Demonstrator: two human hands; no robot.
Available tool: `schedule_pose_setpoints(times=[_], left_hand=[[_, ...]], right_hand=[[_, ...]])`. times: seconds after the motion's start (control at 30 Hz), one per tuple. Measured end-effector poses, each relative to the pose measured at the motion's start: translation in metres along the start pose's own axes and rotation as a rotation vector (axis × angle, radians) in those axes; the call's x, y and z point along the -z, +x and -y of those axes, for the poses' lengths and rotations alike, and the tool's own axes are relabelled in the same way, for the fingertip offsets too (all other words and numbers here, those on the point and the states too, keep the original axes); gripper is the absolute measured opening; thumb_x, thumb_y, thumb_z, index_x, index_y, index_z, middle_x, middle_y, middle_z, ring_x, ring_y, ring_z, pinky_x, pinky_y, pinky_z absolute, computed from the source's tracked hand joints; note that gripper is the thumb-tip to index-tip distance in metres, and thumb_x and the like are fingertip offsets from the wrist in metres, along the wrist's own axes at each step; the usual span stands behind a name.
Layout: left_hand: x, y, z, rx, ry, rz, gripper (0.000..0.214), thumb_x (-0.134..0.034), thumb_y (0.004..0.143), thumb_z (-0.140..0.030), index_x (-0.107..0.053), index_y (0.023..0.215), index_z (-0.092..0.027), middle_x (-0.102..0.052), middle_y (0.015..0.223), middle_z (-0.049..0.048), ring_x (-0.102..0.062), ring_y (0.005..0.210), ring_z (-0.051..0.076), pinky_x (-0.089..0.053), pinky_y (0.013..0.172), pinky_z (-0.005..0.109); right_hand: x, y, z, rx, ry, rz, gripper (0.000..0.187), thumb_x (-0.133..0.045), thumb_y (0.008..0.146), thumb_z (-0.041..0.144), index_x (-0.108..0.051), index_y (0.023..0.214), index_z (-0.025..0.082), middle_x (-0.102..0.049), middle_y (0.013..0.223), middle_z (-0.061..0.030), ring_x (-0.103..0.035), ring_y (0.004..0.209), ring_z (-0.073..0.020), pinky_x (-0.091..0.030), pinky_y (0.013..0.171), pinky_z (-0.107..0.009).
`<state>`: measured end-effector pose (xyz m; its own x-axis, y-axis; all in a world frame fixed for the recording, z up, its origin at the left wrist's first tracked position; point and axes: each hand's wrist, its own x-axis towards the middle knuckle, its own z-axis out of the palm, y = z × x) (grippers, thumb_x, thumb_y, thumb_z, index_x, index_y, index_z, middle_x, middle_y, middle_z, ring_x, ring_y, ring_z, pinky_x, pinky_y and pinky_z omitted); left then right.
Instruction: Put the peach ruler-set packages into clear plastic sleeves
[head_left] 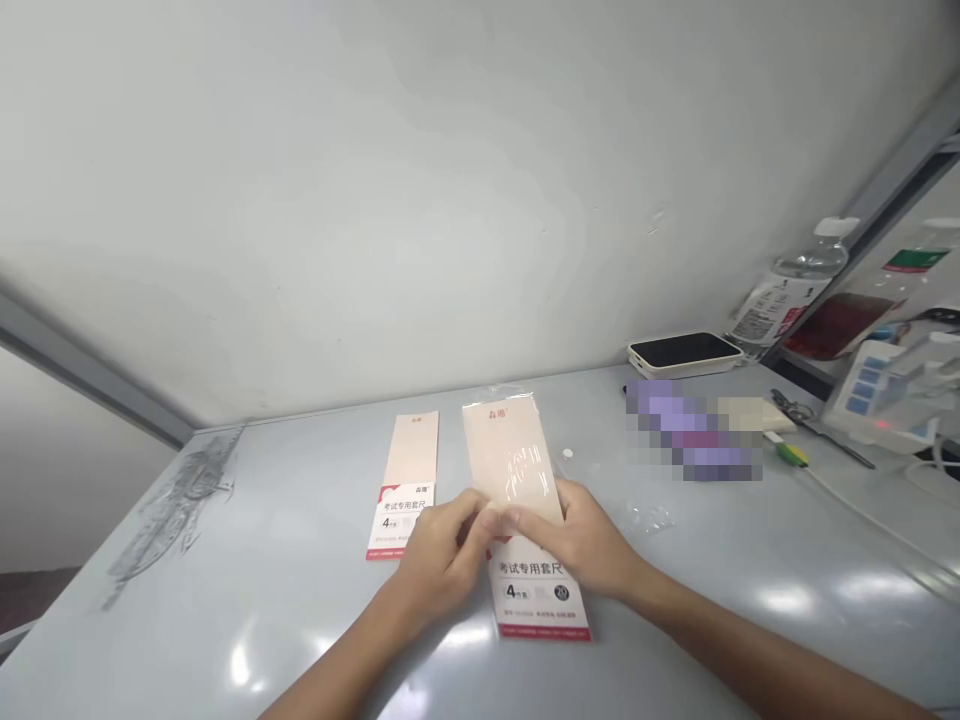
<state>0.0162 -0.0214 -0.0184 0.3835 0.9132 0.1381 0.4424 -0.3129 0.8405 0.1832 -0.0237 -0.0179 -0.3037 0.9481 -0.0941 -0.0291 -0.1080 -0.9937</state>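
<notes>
In front of me is a pink-and-white ruler set package (541, 600) in a clear plastic sleeve, its printed band toward me. My left hand (444, 552) and my right hand (592, 540) are closed on it, thumbs meeting over its middle, one hand at each side. Under the fingers, part of the card is hidden. A second ruler set card (411, 450) of the same print lies flat to the left, partly covered by my left hand. Farther left on the table rest clear plastic rulers (176, 500) with dark markings, overlapping each other.
A phone (686, 350) lies by the wall at the back right, with a blurred-out purple item (690, 430) before it. A clear bottle (795, 285) leans at the right, near a white cable (862, 510). Crumpled clear plastic (651, 517) lies right of my hands.
</notes>
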Motion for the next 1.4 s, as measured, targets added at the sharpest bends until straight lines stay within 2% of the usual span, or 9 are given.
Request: schedule_pose_setpoints(times=[0.2,0.37,0.5,0.67,0.97,1.07,1.23,1.33,1.4], left_hand=[[0.000,0.004,0.004,0.176,-0.301,-0.018,0.032,-0.052,0.078,-0.038,-0.030,0.064,-0.019,-0.039,0.052,-0.0074,-0.036,0.046,0.006,-0.026,0.045,0.019],[0.000,0.006,-0.002,0.214,-0.558,0.101,0.023,-0.052,0.078,-0.039,-0.045,0.082,-0.018,-0.053,0.065,-0.0020,-0.048,0.054,0.008,-0.035,0.049,0.020],[0.001,0.005,-0.003,0.201,-0.545,0.187,0.029,-0.048,0.080,-0.041,-0.055,0.074,-0.014,-0.055,0.062,0.0010,-0.049,0.054,0.009,-0.036,0.050,0.021],[-0.001,0.002,-0.002,0.244,-0.559,0.119,0.035,-0.050,0.079,-0.042,-0.053,0.059,-0.013,-0.052,0.054,0.0006,-0.046,0.049,0.009,-0.034,0.047,0.022],[-0.005,0.002,-0.001,0.255,-0.552,0.043,0.036,-0.052,0.078,-0.040,-0.048,0.055,-0.013,-0.049,0.052,-0.0002,-0.044,0.048,0.008,-0.032,0.046,0.020],[-0.004,0.003,0.000,0.261,-0.423,0.062,0.036,-0.048,0.079,-0.044,-0.049,0.059,-0.014,-0.051,0.055,0.0001,-0.045,0.050,0.009,-0.033,0.046,0.021],[0.011,0.008,0.004,0.169,0.250,-0.124,0.042,-0.039,0.082,-0.047,-0.050,0.055,-0.017,-0.051,0.052,-0.0004,-0.046,0.052,0.012,-0.034,0.050,0.024],[0.019,0.011,0.012,0.099,0.604,-0.209,0.037,-0.036,0.082,-0.049,-0.058,0.079,-0.019,-0.062,0.081,0.0061,-0.054,0.082,0.020,-0.040,0.068,0.031],[0.020,0.012,0.020,0.129,0.790,-0.241,0.044,-0.036,0.082,-0.050,-0.054,0.105,-0.018,-0.056,0.111,0.0114,-0.044,0.108,0.027,-0.036,0.085,0.040]], right_hand=[[0.000,-0.002,0.002,0.014,0.149,0.045,0.028,-0.051,0.080,0.041,-0.058,0.088,0.015,-0.065,0.072,-0.0051,-0.062,0.063,-0.0185,-0.048,0.054,-0.029],[-0.002,-0.003,0.002,0.028,0.207,0.097,0.029,-0.049,0.082,0.040,-0.057,0.096,0.016,-0.065,0.075,-0.0046,-0.063,0.066,-0.0181,-0.050,0.058,-0.030],[-0.001,-0.004,0.000,-0.008,0.125,0.094,0.029,-0.049,0.082,0.042,-0.057,0.090,0.016,-0.064,0.071,-0.0041,-0.062,0.065,-0.0185,-0.048,0.055,-0.029],[0.000,-0.002,-0.003,0.003,0.055,0.112,0.031,-0.048,0.081,0.045,-0.056,0.077,0.016,-0.060,0.066,-0.0029,-0.058,0.060,-0.0162,-0.043,0.051,-0.026],[0.000,-0.004,-0.002,-0.015,0.023,0.200,0.036,-0.041,0.084,0.047,-0.056,0.073,0.016,-0.059,0.066,-0.0028,-0.057,0.061,-0.0151,-0.042,0.052,-0.025],[0.002,-0.002,-0.001,-0.002,-0.041,0.170,0.036,-0.042,0.083,0.046,-0.056,0.074,0.015,-0.060,0.066,-0.0033,-0.058,0.061,-0.0159,-0.042,0.052,-0.025],[0.013,0.008,0.000,0.029,-0.233,0.004,0.034,-0.046,0.080,0.048,-0.055,0.087,0.017,-0.062,0.071,-0.0035,-0.059,0.064,-0.0188,-0.043,0.051,-0.027],[0.021,0.014,-0.005,-0.017,-0.578,-0.076,0.035,-0.042,0.080,0.051,-0.055,0.088,0.020,-0.063,0.071,-0.0037,-0.059,0.064,-0.0204,-0.041,0.052,-0.029],[0.025,0.017,-0.008,-0.074,-0.892,-0.132,0.036,-0.042,0.079,0.053,-0.055,0.090,0.020,-0.063,0.070,-0.0045,-0.059,0.064,-0.0222,-0.038,0.052,-0.029]])
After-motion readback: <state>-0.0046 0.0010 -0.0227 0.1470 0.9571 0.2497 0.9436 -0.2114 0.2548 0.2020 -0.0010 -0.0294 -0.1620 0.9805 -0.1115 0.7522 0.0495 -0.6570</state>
